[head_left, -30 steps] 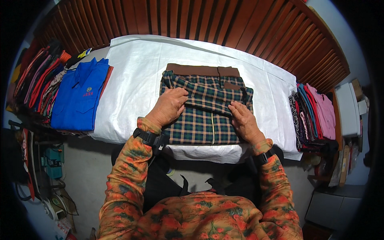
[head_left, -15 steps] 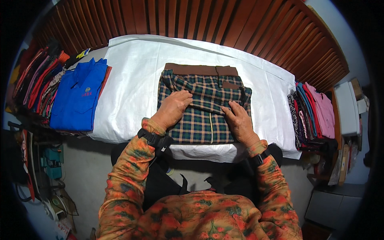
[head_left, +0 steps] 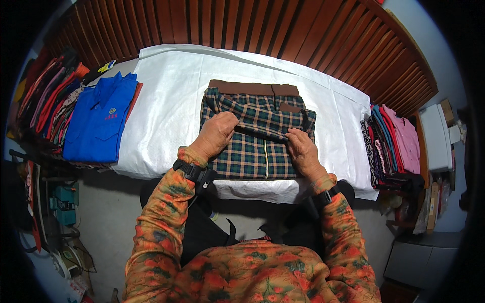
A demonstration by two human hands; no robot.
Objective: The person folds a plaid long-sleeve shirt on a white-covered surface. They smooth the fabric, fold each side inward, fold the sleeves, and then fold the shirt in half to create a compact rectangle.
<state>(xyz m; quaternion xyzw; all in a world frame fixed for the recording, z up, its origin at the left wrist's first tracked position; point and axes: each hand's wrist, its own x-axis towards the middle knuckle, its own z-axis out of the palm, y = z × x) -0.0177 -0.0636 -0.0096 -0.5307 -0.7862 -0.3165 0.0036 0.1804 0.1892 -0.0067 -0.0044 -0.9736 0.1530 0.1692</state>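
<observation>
A green, black and tan plaid jacket [head_left: 247, 159] lies folded in front of me, with a pale zipper down its near part and a brown band along its far edge. One layer is folded across its middle, and a rumpled edge shows there. At the left of that edge, my left hand [head_left: 217, 134] has its fingers curled and pinches the cloth. My right hand [head_left: 303, 151] holds the same edge near the right side, thumb and fingers closed on it. Both fingertips are partly hidden by the hands themselves.
A white cloth [head_left: 161, 111] covers the surface under the jacket. To the left lie a folded blue shirt [head_left: 96, 123] and a row of folded clothes [head_left: 48, 106]. More folded clothes, with a pink shirt [head_left: 405, 134], stand at the right. Behind rises a slatted wooden backrest [head_left: 242, 25].
My left hand's fingers have curled in from lying flatter and now pinch the cloth. The right hand's fingers have also drawn together on the folded edge. The jacket looks nearly the same.
</observation>
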